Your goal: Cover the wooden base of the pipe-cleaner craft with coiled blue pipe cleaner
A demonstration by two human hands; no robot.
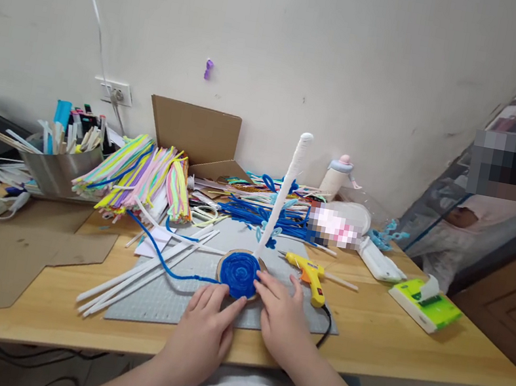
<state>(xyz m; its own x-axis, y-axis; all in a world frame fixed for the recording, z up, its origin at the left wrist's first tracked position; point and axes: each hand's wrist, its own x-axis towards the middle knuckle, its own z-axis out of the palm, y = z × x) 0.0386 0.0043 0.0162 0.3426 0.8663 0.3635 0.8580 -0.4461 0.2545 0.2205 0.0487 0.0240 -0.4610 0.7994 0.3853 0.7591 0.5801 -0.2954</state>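
Note:
A blue pipe cleaner is wound into a flat spiral [238,274] on a round base with a tan rim. Its loose end [161,260] trails off to the left in a curve. My left hand [204,327] rests its fingertips on the spiral's near edge, fingers apart and not wrapped around it. On the right edge lie the stretched fingers of my right hand [283,317], thumb lifted away. A white wrapped stick [282,197] rises behind the spiral, leaning slightly right, with small blue shapes near it. Whether it joins the base is hard to see.
Right of the spiral lies a yellow glue gun [308,274] on the grey mat [145,306]. White sticks [143,276] and bundled pastel pipe cleaners [133,181] lie left. Blue pipe cleaners [234,212] sit behind. A tissue pack [425,306] lies right; a person [478,218] stands beyond the table.

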